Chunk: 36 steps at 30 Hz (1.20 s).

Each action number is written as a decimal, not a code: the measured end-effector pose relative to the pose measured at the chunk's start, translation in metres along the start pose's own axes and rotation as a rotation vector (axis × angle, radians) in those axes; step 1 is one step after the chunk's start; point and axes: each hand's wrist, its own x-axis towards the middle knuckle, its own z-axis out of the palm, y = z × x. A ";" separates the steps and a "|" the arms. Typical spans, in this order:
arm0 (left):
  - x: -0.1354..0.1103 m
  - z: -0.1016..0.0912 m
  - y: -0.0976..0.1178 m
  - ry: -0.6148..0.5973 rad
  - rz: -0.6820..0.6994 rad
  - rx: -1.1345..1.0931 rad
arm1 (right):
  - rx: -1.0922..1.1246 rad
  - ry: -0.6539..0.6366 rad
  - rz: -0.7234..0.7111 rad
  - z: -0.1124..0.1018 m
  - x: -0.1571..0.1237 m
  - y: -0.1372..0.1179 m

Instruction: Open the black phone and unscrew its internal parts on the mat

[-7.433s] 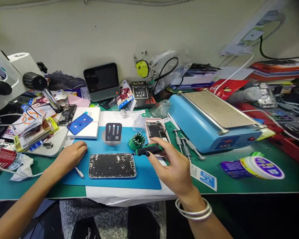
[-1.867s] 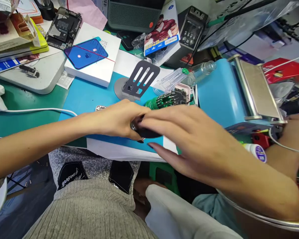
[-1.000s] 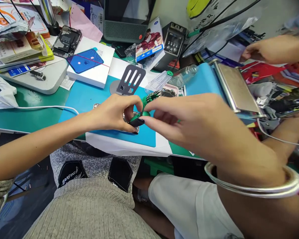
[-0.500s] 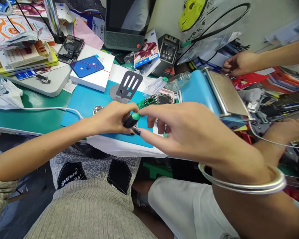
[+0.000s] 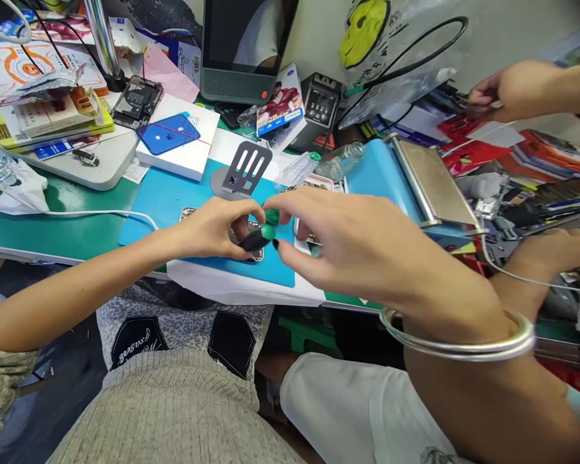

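My left hand (image 5: 207, 227) is curled over an opened phone (image 5: 189, 212) on a blue mat (image 5: 167, 193), hiding most of it. Its fingers close round the lower part of a black screwdriver (image 5: 254, 238) with a green cap. My right hand (image 5: 352, 241) reaches in from the right. Its thumb and forefinger pinch at the green cap, and the other fingers are spread. Silver bangles (image 5: 459, 341) sit on that wrist. A green bit holder (image 5: 272, 215) peeks out behind the fingers.
A slotted phone stand (image 5: 244, 171) stands just behind my hands. A white box (image 5: 178, 151) carries a blue back glass. A blue heating machine (image 5: 406, 174) is at right. Another person's hands (image 5: 505, 90) (image 5: 555, 251) work at the cluttered right side.
The view has dropped close over the mat. My left hand came in onto the phone and the screwdriver, and my right fingertips shifted on its cap. The other person's upper hand moved right.
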 end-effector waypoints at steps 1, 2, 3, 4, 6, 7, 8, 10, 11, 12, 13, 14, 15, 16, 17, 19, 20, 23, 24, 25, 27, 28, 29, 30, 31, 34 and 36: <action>0.001 0.002 -0.001 0.022 -0.004 0.013 | -0.022 0.001 0.035 0.002 0.001 -0.004; 0.003 0.004 -0.001 0.039 -0.006 0.027 | -0.027 0.009 0.057 0.004 0.003 -0.007; 0.004 0.006 -0.002 0.051 -0.007 0.040 | -0.023 0.027 0.075 0.007 0.005 -0.010; 0.005 0.007 -0.002 0.059 -0.006 0.051 | -0.025 0.061 0.100 0.010 0.007 -0.012; 0.005 0.008 -0.001 0.063 -0.002 0.063 | -0.042 0.134 0.143 0.015 0.009 -0.011; 0.004 0.007 0.000 0.054 0.002 0.059 | -0.029 0.141 0.128 0.016 0.009 -0.009; 0.003 0.005 0.000 0.033 0.008 0.046 | 0.006 0.130 0.088 0.016 0.009 -0.005; 0.000 0.002 0.001 -0.029 0.017 0.003 | 0.121 0.076 -0.048 0.013 0.005 0.002; -0.001 0.000 0.000 -0.054 0.016 -0.019 | 0.188 0.041 -0.122 0.011 0.003 0.004; -0.002 0.000 -0.001 -0.065 0.011 -0.036 | 0.243 0.019 -0.173 0.010 0.001 0.005; -0.002 0.001 -0.001 -0.063 0.004 -0.046 | 0.270 0.015 -0.185 0.009 0.000 0.005; -0.002 0.002 -0.002 -0.053 -0.003 -0.047 | 0.264 0.026 -0.160 0.008 0.000 0.004; -0.001 0.004 -0.003 -0.039 -0.009 -0.043 | 0.221 0.050 -0.102 0.009 0.001 0.002; 0.000 0.007 -0.003 -0.025 -0.013 -0.035 | 0.146 0.079 -0.025 0.011 0.002 -0.001; 0.001 0.009 -0.003 -0.014 -0.016 -0.027 | 0.057 0.109 0.047 0.013 0.003 -0.003; 0.002 0.011 -0.002 -0.001 -0.016 -0.015 | -0.051 0.131 0.094 0.017 0.005 -0.003; 0.002 0.010 -0.001 -0.006 -0.012 -0.013 | -0.040 0.128 0.061 0.019 0.006 -0.002; -0.001 0.006 0.001 -0.066 -0.003 -0.034 | 0.152 0.093 -0.132 0.019 0.005 0.004; -0.002 0.004 0.001 -0.077 -0.007 -0.043 | 0.189 0.083 -0.162 0.019 0.004 0.005; -0.002 0.004 0.000 -0.073 -0.014 -0.048 | 0.188 0.086 -0.160 0.018 0.004 0.005; -0.002 0.005 -0.002 -0.024 -0.033 -0.038 | 0.099 0.115 -0.075 0.018 0.003 0.004; -0.001 0.006 -0.003 0.006 -0.041 -0.026 | 0.039 0.139 -0.017 0.019 0.004 0.003; 0.000 0.007 -0.004 0.031 -0.045 -0.015 | 0.000 0.157 0.028 0.020 0.004 0.002; 0.000 0.007 -0.005 0.043 -0.045 -0.006 | -0.006 0.160 0.043 0.021 0.004 0.001; 0.001 0.007 -0.005 0.041 -0.041 -0.002 | 0.017 0.151 0.030 0.021 0.004 0.001; -0.001 0.005 -0.006 -0.033 -0.017 -0.020 | 0.186 0.091 -0.108 0.020 0.004 0.002; -0.003 0.004 -0.006 -0.050 -0.021 -0.029 | 0.264 0.082 -0.175 0.020 0.003 0.002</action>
